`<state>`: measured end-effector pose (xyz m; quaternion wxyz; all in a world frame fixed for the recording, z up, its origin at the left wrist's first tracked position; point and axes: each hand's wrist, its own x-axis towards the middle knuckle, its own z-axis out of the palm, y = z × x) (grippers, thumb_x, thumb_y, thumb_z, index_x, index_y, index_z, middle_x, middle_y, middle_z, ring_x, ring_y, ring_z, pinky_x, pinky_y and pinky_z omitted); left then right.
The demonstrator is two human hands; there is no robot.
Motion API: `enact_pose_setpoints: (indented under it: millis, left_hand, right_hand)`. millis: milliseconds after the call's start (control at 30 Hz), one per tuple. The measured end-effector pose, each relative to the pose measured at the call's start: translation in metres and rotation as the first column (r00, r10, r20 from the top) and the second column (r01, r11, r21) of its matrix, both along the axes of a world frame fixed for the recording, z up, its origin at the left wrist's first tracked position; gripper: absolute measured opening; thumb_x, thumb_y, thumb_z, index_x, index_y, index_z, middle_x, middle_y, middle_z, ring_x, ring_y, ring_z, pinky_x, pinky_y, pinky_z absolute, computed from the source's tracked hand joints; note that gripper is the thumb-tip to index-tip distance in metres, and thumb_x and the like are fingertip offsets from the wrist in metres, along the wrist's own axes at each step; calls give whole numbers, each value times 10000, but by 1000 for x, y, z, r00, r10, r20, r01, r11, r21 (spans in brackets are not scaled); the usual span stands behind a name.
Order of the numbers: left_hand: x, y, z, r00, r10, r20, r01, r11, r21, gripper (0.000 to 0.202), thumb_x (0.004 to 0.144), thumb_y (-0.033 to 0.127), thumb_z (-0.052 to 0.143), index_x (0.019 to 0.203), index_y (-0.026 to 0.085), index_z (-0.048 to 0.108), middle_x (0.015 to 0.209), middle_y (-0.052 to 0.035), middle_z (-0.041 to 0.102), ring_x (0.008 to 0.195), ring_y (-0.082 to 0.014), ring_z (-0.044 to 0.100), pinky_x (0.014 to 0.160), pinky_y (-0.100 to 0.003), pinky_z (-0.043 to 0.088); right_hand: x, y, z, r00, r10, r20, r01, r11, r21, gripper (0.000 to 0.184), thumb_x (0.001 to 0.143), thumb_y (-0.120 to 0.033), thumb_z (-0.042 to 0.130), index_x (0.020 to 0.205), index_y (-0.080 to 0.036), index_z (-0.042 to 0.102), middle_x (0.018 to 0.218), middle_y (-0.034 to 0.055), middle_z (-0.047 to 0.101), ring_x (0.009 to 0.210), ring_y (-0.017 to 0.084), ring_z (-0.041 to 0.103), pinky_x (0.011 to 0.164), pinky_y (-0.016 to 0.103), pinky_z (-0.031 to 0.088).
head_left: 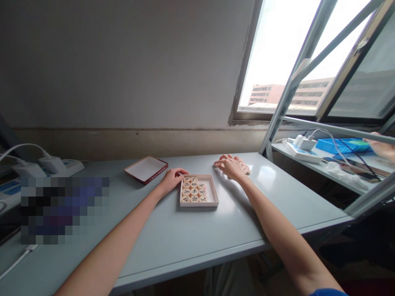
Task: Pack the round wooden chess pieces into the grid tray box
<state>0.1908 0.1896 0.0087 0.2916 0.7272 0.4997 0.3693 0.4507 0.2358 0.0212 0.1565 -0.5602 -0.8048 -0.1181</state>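
White box (199, 204) lies flat, opening upward, long axis unclear.

Flat on the worktop (191, 230), a square white box (199, 204), partly filled at left with round, black-marked discs (194, 191); beyond, rightward, a cluster of pale pieces (245, 167).

blue right sleeve (327, 292), bare forearms (119, 238)

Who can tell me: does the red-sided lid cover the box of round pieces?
No, the lid lies apart, and the round pieces show inside the box.
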Motion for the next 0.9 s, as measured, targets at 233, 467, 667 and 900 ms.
enact_pose_setpoints:
  millis: [233,467,667,900]
  left_hand:
    - [0,1,0,1000,-2,-12,2,1000,13,275,682,235,429,822,137,643,875,-65,671,796,-180,596,726,-277,455]
    - [-2,3,-3,1000,-23,1,23,999,33,262,680,221,431,813,148,644,884,-56,671,851,-184,594,780,-282,443]
    - [-3,6,-5,999,-40,15,39,999,22,263,681,225,429,813,153,645,878,-50,671,847,-183,593,766,-275,448]
    - [-3,4,-5,999,-36,27,36,999,-4,271,694,245,430,832,151,643,883,-51,665,824,-180,595,736,-274,453]
  right_hand:
    - [-4,-3,11,979,108,-174,-122,990,-68,240,815,-272,491,1005,-276,638,1038,61,562,949,215,471,785,351,331]
    - [-40,-32,31,824,491,-283,-563,658,-500,275,688,-287,643,959,-238,648,875,15,594,766,139,525,665,234,395]
    - [-51,-37,29,865,458,-206,-497,719,-486,279,652,-248,669,929,-216,654,835,22,576,737,136,511,655,232,381]
    - [-19,-25,35,926,285,-248,-356,880,-316,244,743,-378,550,926,-231,616,930,44,574,840,172,518,695,265,378]
